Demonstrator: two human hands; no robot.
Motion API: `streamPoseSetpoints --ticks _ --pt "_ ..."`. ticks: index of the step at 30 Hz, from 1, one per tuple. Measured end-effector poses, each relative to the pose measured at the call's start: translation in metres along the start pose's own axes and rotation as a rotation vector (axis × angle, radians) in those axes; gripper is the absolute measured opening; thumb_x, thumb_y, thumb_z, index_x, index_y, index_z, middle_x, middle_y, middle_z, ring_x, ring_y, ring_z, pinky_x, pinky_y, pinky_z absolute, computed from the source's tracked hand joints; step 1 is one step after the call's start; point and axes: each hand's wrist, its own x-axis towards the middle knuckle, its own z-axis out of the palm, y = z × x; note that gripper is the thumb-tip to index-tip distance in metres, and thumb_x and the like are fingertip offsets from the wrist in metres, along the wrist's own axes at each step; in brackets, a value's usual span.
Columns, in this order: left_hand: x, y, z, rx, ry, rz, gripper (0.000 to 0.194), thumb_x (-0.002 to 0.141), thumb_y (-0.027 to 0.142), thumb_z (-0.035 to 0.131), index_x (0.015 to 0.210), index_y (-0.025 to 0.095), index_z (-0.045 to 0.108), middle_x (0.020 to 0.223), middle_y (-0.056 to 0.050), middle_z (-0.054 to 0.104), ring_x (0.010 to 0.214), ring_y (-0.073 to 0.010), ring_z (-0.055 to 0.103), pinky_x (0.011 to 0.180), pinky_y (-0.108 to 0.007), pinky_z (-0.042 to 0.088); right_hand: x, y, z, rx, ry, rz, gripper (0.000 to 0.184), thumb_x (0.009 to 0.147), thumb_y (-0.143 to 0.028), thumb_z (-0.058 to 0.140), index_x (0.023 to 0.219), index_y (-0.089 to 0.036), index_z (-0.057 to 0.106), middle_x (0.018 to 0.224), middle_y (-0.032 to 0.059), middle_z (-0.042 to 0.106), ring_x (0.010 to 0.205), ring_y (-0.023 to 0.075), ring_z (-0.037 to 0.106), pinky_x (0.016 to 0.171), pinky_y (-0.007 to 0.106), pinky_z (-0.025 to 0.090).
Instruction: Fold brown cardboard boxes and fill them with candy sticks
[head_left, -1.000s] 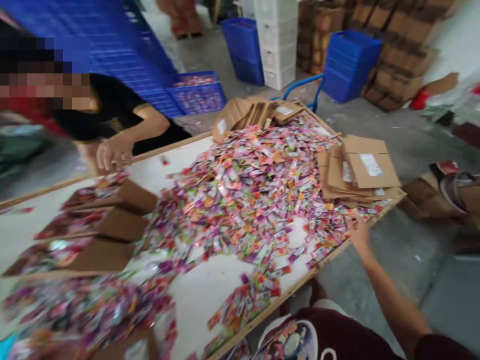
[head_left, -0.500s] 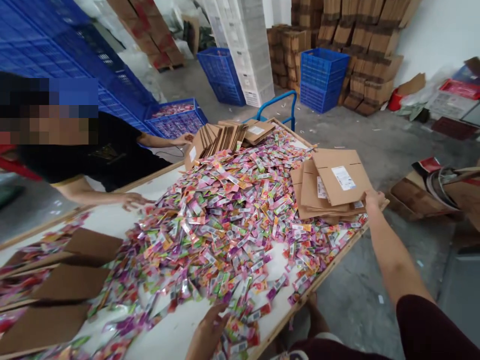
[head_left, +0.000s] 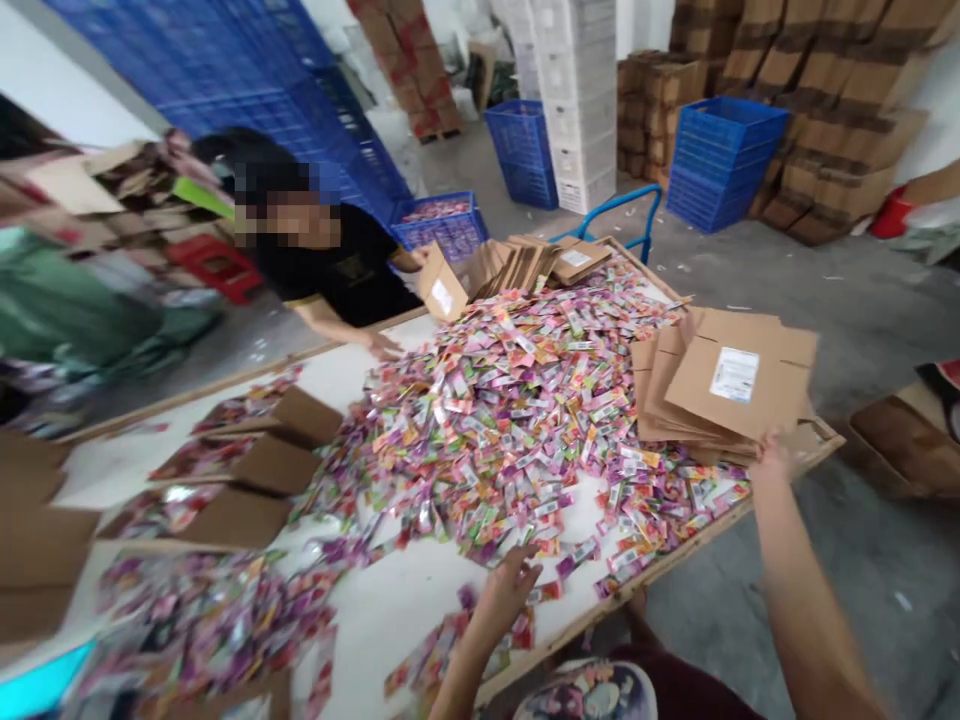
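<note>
My right hand (head_left: 772, 458) grips the near edge of a flat, folded cardboard box (head_left: 772, 375) with a white label. This box lies on top of a small stack of similar flat boxes (head_left: 651, 395) at the table's right corner. Over the near side of the table, my left hand (head_left: 511, 582) is empty, its fingers curled a little and apart. Small colourful printed packets (head_left: 510, 420) are heaped beyond it, and a few lie close to its fingertips. Whether the left fingers touch any packet I cannot tell.
Across the white table (head_left: 382, 600) a co-worker (head_left: 345, 260) reaches with one hand to the heap and holds a flat box (head_left: 442, 283) in the other. Opened boxes (head_left: 247, 480) with packets stand at left. A wooden rim (head_left: 667, 555) edges the table. Blue crates (head_left: 724, 165) stand behind.
The view has swung left. My right hand has pulled the top box slightly toward me. The co-worker has lifted a flat box off the far row.
</note>
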Motion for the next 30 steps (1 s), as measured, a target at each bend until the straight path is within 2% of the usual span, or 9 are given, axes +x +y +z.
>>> streamPoseSetpoints --ticks 3,6,9,12,15,18,21,25,30 --pt "-0.005 0.008 -0.025 -0.160 0.240 -0.023 0.044 0.085 0.052 0.064 0.118 0.023 0.070 0.112 -0.011 0.077 0.095 -0.0260 0.075 0.089 -0.044 0.061 -0.031 -0.012 -0.035 0.036 -0.024 -0.118 0.048 0.067 -0.057 0.079 0.090 -0.020 0.059 0.086 0.0020 0.064 0.079 0.0185 0.058 0.075 0.036 0.052" --pt "0.003 0.036 -0.055 -0.327 0.530 0.035 0.063 0.086 0.058 0.069 0.138 0.024 0.057 0.127 -0.013 0.070 0.114 -0.0275 0.071 0.100 -0.047 0.057 -0.082 -0.033 -0.053 -0.001 -0.289 -0.154 0.052 0.063 -0.057 0.084 0.091 -0.018 0.065 0.084 0.0025 0.068 0.079 0.0188 0.060 0.075 0.034 0.049" --pt "0.017 0.074 -0.073 -0.463 0.630 0.136 0.066 0.090 0.058 0.069 0.144 0.025 0.050 0.135 -0.014 0.064 0.127 -0.0268 0.063 0.110 -0.047 0.049 -0.153 -0.053 -0.035 0.000 -0.507 -0.093 0.048 0.070 -0.062 0.079 0.084 -0.020 0.062 0.075 -0.0007 0.063 0.069 0.0153 0.055 0.067 0.029 0.045" --pt "0.020 0.085 -0.075 -0.524 0.671 0.049 0.062 0.087 0.059 0.073 0.134 0.021 0.057 0.125 -0.012 0.064 0.117 -0.0259 0.065 0.107 -0.044 0.050 -0.228 -0.057 -0.006 -0.048 -0.669 -0.162 0.047 0.076 -0.064 0.074 0.070 -0.022 0.054 0.062 -0.0050 0.051 0.058 0.0119 0.042 0.057 0.026 0.037" --pt "0.005 0.051 -0.072 -0.641 0.832 -0.205 0.069 0.082 0.059 0.078 0.133 0.020 0.054 0.124 -0.012 0.062 0.119 -0.0270 0.061 0.107 -0.042 0.048 -0.292 -0.046 0.004 -0.059 -0.835 -0.217 0.045 0.084 -0.064 0.069 0.076 -0.021 0.059 0.065 -0.0028 0.056 0.061 0.0147 0.047 0.060 0.028 0.041" --pt "-0.029 -0.007 -0.072 -0.836 0.794 -0.379 0.059 0.084 0.058 0.073 0.125 0.020 0.055 0.121 -0.011 0.064 0.124 -0.0290 0.059 0.106 -0.041 0.048 -0.336 -0.022 -0.004 -0.063 -0.954 -0.220 0.040 0.091 -0.061 0.064 0.089 -0.021 0.067 0.079 0.0024 0.067 0.076 0.0203 0.060 0.072 0.032 0.050" --pt "-0.069 -0.059 -0.077 -0.895 0.642 -0.379 0.056 0.081 0.054 0.075 0.124 0.022 0.059 0.120 -0.008 0.066 0.123 -0.0290 0.060 0.104 -0.039 0.048 -0.370 0.005 -0.012 -0.085 -1.033 -0.204 0.036 0.097 -0.056 0.061 0.100 -0.021 0.070 0.098 0.0071 0.073 0.094 0.0243 0.068 0.088 0.037 0.054" --pt "-0.097 -0.100 -0.084 -0.896 0.497 -0.319 0.054 0.073 0.047 0.077 0.120 0.022 0.064 0.115 -0.006 0.071 0.115 -0.0294 0.064 0.101 -0.040 0.049 -0.419 0.041 -0.013 -0.116 -1.133 -0.221 0.048 0.100 -0.053 0.057 0.137 -0.023 0.062 0.135 0.0115 0.068 0.127 0.0281 0.062 0.110 0.046 0.049" --pt "-0.093 -0.141 -0.087 -0.864 0.625 -0.264 0.056 0.092 0.066 0.049 0.123 0.021 0.064 0.129 -0.011 0.069 0.124 -0.0289 0.062 0.106 -0.041 0.049 -0.445 0.081 0.001 -0.166 -1.387 -0.482 0.067 0.101 -0.054 0.053 0.161 -0.026 0.043 0.157 0.0104 0.053 0.151 0.0303 0.043 0.126 0.054 0.031"
